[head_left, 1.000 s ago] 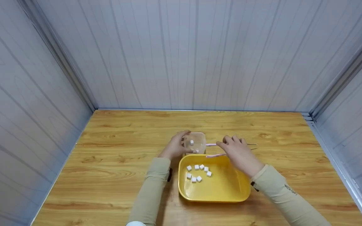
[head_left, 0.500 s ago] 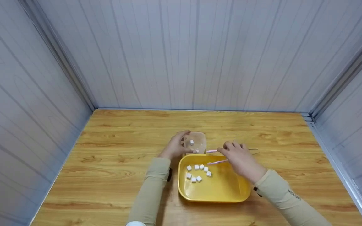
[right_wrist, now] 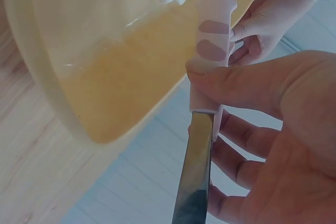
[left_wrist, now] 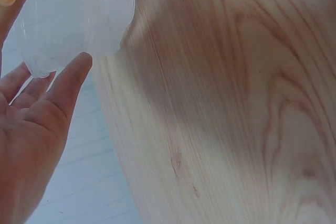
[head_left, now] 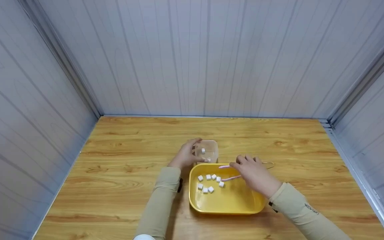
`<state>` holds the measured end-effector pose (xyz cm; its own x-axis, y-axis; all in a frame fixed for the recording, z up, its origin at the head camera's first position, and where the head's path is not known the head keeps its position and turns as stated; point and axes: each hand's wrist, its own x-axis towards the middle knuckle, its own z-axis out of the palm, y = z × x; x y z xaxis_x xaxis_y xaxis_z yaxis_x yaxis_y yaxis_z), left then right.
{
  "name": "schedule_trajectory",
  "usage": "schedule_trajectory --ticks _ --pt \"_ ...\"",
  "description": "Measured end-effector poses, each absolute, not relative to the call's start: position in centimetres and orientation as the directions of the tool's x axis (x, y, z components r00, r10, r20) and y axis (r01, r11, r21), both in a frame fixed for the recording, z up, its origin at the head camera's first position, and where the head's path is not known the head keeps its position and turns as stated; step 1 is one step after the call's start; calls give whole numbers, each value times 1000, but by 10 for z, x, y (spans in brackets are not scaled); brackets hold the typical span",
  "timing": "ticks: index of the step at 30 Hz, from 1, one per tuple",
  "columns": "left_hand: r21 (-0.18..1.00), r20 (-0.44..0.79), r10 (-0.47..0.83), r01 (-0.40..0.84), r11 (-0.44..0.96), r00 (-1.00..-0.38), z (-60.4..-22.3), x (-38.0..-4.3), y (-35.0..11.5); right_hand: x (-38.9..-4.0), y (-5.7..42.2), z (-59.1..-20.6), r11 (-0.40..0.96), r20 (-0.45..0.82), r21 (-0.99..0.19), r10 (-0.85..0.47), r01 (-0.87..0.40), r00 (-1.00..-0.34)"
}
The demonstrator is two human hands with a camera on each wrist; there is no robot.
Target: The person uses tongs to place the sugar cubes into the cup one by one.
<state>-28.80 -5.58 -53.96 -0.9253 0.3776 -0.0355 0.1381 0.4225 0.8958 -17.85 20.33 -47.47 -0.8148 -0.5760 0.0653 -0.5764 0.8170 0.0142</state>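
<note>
My left hand (head_left: 186,155) grips a small clear plastic container (head_left: 212,150) by its left side, thumb and fingers spread round the wall. Two white cubes (head_left: 203,150) show inside it. My right hand (head_left: 252,171) holds a pair of tongs (head_left: 232,178) with pink tips and a bent metal spring end. The spread tips reach over the yellow tray (head_left: 232,208), the nearer one beside the white cubes (head_left: 218,179) lying there. In the right wrist view, thumb and fingers pinch the tongs (right_wrist: 202,145) along the pink sleeve and metal band.
Several white cubes (head_left: 205,190) lie in the left half of the tray. The tray stands just in front of the clear container on a wood-grain table (head_left: 128,150). Pale panel walls (head_left: 192,60) enclose the table at the back and sides.
My right hand has brought the tongs toward me, from beside the clear container to over the yellow tray, near the cubes. The left hand and the container have stayed in place.
</note>
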Motion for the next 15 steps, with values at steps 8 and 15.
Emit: schedule_trajectory --ticks 8,15 --pt "891 -43 375 134 433 -926 -538 -286 -56 -175 201 -481 814 10 35 -580 -580 -814" --pt "898 -38 371 131 419 -928 -538 -285 -55 -171 199 -483 805 -7 30 -592 -592 -806"
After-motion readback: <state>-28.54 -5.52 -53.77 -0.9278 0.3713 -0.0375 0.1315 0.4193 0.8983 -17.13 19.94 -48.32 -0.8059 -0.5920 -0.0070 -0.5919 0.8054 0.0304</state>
